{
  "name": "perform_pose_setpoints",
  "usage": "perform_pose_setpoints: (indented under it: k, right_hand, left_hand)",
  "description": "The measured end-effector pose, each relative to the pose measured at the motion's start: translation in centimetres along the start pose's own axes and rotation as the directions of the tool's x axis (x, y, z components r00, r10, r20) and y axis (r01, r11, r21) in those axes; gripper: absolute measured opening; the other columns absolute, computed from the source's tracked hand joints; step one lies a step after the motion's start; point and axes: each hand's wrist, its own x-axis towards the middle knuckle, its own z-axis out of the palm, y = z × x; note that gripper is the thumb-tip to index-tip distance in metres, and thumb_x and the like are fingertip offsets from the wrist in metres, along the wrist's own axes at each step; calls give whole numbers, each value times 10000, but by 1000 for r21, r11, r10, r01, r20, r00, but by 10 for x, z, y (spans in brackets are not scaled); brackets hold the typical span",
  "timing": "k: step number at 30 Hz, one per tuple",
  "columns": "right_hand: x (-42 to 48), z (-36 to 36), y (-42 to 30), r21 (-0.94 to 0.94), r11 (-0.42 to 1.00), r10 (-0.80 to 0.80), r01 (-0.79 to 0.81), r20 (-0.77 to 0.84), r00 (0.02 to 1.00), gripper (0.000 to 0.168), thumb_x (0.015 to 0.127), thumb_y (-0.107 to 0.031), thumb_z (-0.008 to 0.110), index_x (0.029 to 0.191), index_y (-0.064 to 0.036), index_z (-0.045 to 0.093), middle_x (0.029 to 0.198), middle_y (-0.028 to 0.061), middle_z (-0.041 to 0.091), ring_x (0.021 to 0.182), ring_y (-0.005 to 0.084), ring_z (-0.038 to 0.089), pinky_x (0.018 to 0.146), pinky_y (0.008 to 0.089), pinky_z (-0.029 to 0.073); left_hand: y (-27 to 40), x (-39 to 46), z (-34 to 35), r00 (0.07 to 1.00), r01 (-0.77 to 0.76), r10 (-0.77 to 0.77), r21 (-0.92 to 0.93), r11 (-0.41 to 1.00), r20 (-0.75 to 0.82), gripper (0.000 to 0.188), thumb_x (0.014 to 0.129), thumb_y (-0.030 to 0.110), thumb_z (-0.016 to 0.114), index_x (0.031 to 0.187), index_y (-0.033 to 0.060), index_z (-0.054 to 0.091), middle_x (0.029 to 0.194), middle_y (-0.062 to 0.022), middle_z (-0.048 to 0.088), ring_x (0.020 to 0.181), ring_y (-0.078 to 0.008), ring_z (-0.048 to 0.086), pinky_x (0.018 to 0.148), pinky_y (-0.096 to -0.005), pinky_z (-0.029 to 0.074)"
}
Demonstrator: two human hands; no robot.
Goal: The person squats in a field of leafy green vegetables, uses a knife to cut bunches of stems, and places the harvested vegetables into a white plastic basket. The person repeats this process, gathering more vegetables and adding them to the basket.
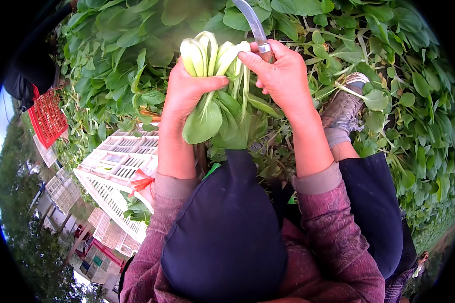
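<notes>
My left hand (pixel 185 85) grips a bunch of bok choy (pixel 203 119) in front of my chest. Its pale stalk bases point away from me and the leaves hang towards me. In my right hand (pixel 282 72) is a curved-blade harvesting knife (pixel 253 21), held by its wooden handle with a metal collar; the blade points away from me. The right thumb and a fingertip also touch the pale stalks on the bunch's right side. Part of the handle is hidden in the palm.
Bok choy plants (pixel 117 41) grow densely ahead and to the right. A white plastic crate (pixel 117 161) with a red tie (pixel 142 181) stands at my left; leafy greens show beside it. Farther left is a red crate (pixel 48 115). My shoe (pixel 341 104) rests among plants.
</notes>
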Motion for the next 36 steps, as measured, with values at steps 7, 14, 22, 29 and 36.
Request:
perform_pose_setpoints:
  k: [7, 14, 22, 29, 36]
  right_hand:
    - [0, -17, -1, -28, 993, 117, -115, 61, 991, 253, 780, -147, 706, 943, 17, 605, 632, -16, 545, 450, 30, 463, 379, 190, 354]
    - [-8, -53, -2, 276, 868, 317, -412, 331, 889, 262, 782, -41, 638, 1007, 74, 572, 642, 24, 542, 400, 18, 393, 345, 163, 320]
    - [-9, -93, 8, 414, 855, 286, -313, 128, 950, 284, 813, -29, 612, 1073, 82, 580, 672, 31, 534, 394, 12, 367, 335, 146, 286]
    - [-7, -61, 27, -291, 905, 370, -312, 172, 913, 413, 839, -282, 663, 1140, -29, 540, 692, -20, 504, 478, 61, 451, 398, 215, 349]
    - [15, -69, 42, -184, 903, 363, -389, -159, 918, 383, 847, -255, 596, 1152, -30, 536, 771, 75, 580, 510, 140, 524, 436, 281, 420]
  left_hand:
    - [-1, 0, 11, 1000, -6, 5, 55, 998, 15, 593, 598, -116, 710, 1148, -4, 518, 1042, -70, 626, 929, -155, 616, 824, -288, 495]
    - [-20, 4, -5, 949, 220, -206, -30, 975, 239, 579, 600, -78, 722, 1149, -19, 549, 1032, -73, 635, 917, -173, 611, 837, -313, 492]
    - [-30, 5, 5, 917, 296, -177, -313, 902, 358, 594, 617, -89, 651, 1193, -25, 522, 1083, -110, 622, 977, -219, 617, 892, -330, 475]
    - [-2, -1, -18, 989, 70, 12, -533, 843, 149, 643, 590, -95, 624, 1217, -35, 491, 1123, -138, 601, 1028, -262, 604, 952, -352, 450]
    - [35, 25, 42, 875, 250, -96, -275, 928, 474, 764, 524, -67, 693, 1256, -36, 476, 1130, -104, 602, 1035, -226, 596, 961, -329, 435]
